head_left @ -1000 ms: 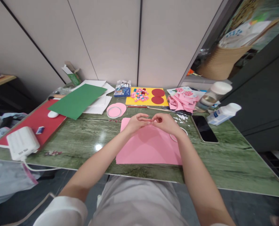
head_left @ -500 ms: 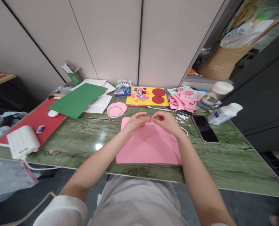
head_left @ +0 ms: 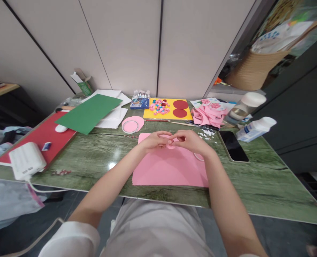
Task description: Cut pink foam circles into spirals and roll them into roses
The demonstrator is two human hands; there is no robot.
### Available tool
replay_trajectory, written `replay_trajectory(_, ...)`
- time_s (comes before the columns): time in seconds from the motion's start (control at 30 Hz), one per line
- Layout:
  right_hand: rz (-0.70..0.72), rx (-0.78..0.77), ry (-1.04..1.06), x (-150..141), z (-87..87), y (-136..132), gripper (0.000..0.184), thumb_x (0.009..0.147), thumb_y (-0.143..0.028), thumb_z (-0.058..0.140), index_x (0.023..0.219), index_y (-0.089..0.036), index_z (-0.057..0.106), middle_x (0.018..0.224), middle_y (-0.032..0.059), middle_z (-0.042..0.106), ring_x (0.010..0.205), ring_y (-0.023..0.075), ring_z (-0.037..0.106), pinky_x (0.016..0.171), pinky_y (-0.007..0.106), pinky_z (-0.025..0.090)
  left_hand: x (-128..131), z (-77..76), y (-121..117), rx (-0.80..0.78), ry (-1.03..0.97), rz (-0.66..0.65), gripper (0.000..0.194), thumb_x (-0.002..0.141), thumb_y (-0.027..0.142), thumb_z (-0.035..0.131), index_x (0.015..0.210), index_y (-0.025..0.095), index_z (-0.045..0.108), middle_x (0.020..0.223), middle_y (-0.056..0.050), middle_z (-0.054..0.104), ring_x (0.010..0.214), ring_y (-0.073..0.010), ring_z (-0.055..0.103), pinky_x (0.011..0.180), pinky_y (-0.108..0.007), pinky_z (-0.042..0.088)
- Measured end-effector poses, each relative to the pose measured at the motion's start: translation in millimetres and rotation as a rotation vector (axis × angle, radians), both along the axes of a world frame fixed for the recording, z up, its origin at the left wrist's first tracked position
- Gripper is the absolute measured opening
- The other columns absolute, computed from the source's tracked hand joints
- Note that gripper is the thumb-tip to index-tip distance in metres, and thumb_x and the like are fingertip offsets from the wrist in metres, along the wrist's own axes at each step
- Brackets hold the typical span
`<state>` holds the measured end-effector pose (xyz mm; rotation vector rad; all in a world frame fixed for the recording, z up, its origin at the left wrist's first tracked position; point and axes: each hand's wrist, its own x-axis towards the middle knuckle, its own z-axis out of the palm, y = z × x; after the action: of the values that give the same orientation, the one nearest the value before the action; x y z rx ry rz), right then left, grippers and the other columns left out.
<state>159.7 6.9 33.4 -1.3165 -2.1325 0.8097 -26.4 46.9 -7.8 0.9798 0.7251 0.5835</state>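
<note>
My left hand [head_left: 158, 140] and my right hand [head_left: 187, 140] meet fingertip to fingertip above a stack of pink paper [head_left: 169, 169]. Between them both pinch a small curled piece of pink paper [head_left: 170, 145], partly hidden by the fingers. A white ring [head_left: 199, 157] rests on the stack's right side, half covered by my right wrist. Left of the stack's far corner, two overlapping pink paper circles [head_left: 138, 123] lie with a thin ring [head_left: 123, 127] on top.
A yellow sheet [head_left: 147, 113] at the back carries small colourful paper pieces [head_left: 159, 107] and two dark red circles [head_left: 180, 104]. Pink scraps [head_left: 208, 115], white bits [head_left: 206, 134], a phone [head_left: 233, 145] and bottles [head_left: 256, 129] stand right. Left lie green paper [head_left: 90, 113] and a power bank [head_left: 27, 160].
The fingers have shifted around the curled pink paper, which now shows below the fingertips. My right hand has turned a little, and its wrist covers more of the white ring.
</note>
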Motion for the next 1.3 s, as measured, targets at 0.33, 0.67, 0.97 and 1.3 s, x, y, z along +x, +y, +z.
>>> replay_trajectory(0.33, 0.016, -0.056, -0.09, 1, 1.4, -2, 0.022, 0.073, -0.034, 0.058, 0.084, -0.021, 0.072, 0.054, -0.0046, 0.041, 0.052, 0.0088, 0.03, 0.05, 0.023, 0.02, 3, -0.6, -4, 0.012, 0.031, -0.02, 0.044, 0.054, 0.016, 0.077, 0.096, 0.015, 0.063, 0.073, -0.005, 0.067, 0.06, -0.0099, 0.058, 0.056, -0.022, 0.037)
replay_trajectory(0.67, -0.107, 0.182, -0.127, -3, 1.8, 0, 0.012, 0.071, -0.022, 0.058, 0.076, -0.02, 0.069, 0.064, -0.001, 0.055, 0.057, 0.0106, 0.041, 0.056, 0.023, 0.028, 16, -3.5, -12, -0.101, -0.036, 0.189, 0.047, 0.054, 0.02, 0.079, 0.096, 0.017, 0.058, 0.065, 0.001, 0.061, 0.053, -0.0061, 0.052, 0.053, -0.021, 0.033)
replay_trajectory(0.97, -0.024, -0.019, -0.072, 8, 2.2, 0, 0.022, 0.073, -0.035, 0.06, 0.086, -0.022, 0.072, 0.056, -0.0043, 0.04, 0.052, 0.0092, 0.031, 0.051, 0.023, 0.023, 5, -2.2, -2, -0.052, 0.003, -0.028, 0.048, 0.054, 0.015, 0.077, 0.099, 0.016, 0.06, 0.077, -0.005, 0.067, 0.061, -0.0101, 0.059, 0.054, -0.021, 0.036)
replay_trajectory(1.3, 0.102, -0.137, -0.064, 6, 0.3, -2, 0.024, 0.073, -0.037, 0.06, 0.085, -0.022, 0.073, 0.055, -0.0045, 0.044, 0.051, 0.0083, 0.027, 0.048, 0.023, 0.019, -1, 0.0, 1, 0.02, 0.05, -0.218, 0.049, 0.053, 0.017, 0.078, 0.1, 0.016, 0.064, 0.08, -0.009, 0.069, 0.064, -0.0128, 0.061, 0.054, -0.021, 0.037)
